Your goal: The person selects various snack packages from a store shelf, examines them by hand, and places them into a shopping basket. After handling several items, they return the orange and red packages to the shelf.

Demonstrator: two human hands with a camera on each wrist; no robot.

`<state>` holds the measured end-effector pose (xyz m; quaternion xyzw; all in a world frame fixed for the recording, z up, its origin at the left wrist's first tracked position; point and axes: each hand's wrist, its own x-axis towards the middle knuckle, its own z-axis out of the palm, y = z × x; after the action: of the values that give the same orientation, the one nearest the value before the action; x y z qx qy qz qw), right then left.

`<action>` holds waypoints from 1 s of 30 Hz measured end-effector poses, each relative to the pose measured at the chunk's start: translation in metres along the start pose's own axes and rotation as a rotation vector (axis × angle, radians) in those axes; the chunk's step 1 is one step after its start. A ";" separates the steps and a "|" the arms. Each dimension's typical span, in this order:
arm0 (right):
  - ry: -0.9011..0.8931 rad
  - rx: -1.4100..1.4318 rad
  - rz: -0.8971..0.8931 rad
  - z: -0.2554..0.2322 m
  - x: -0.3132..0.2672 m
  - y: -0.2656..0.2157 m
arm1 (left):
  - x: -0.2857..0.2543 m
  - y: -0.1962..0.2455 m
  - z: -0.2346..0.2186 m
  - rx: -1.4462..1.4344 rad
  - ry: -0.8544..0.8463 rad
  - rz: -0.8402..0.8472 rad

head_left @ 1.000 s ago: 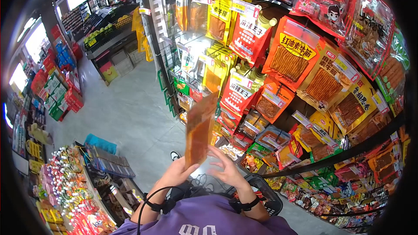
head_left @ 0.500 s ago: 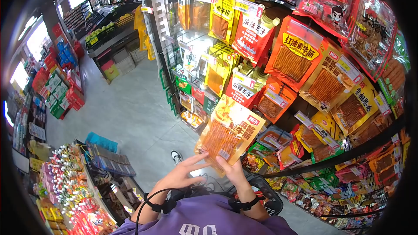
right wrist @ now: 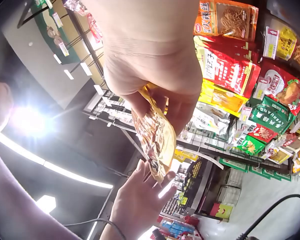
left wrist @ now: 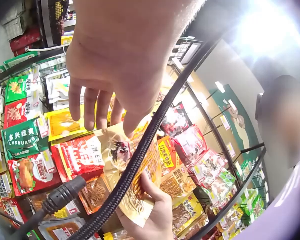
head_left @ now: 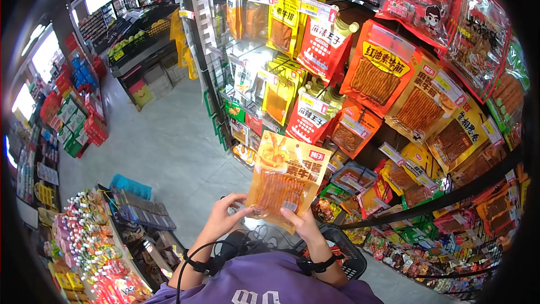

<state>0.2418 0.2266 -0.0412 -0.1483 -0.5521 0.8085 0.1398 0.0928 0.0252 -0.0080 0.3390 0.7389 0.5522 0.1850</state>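
A tan snack bag point(head_left: 286, 188) with reddish-brown strips showing through its window is held upright before the torso, printed front facing the head camera. My right hand point(head_left: 305, 228) grips its lower right, thumb on the front and fingers behind. The left hand point(head_left: 223, 217) is at the bag's lower left edge, thumb tip right at it. In the left wrist view this left hand point(left wrist: 115, 70) has loosely bent fingers beside the bag point(left wrist: 121, 150). From the right wrist the bag point(right wrist: 160, 142) appears nearly edge-on, between the right thumb and fingers.
A rack of hanging snack bags, including a similar tan bag point(head_left: 423, 108), rises ahead and right. A black basket point(head_left: 354, 247) is beside the right forearm. Lower left stands a shelf of colourful packets point(head_left: 84, 231). Grey floor point(head_left: 169, 152) runs between, with cables near the body.
The bag was edge-on in the left hand; the right hand took it and turned its front towards the head camera. Since then it has shifted slightly left, and the left fingers drew back to its edge.
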 end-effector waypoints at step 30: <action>-0.043 -0.007 0.016 -0.002 -0.002 0.010 | -0.007 0.001 0.002 0.008 -0.099 -0.075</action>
<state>0.2442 0.2240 -0.0508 -0.1359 -0.5564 0.8108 0.1209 0.0995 0.0214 -0.0085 0.3389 0.7432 0.5244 0.2405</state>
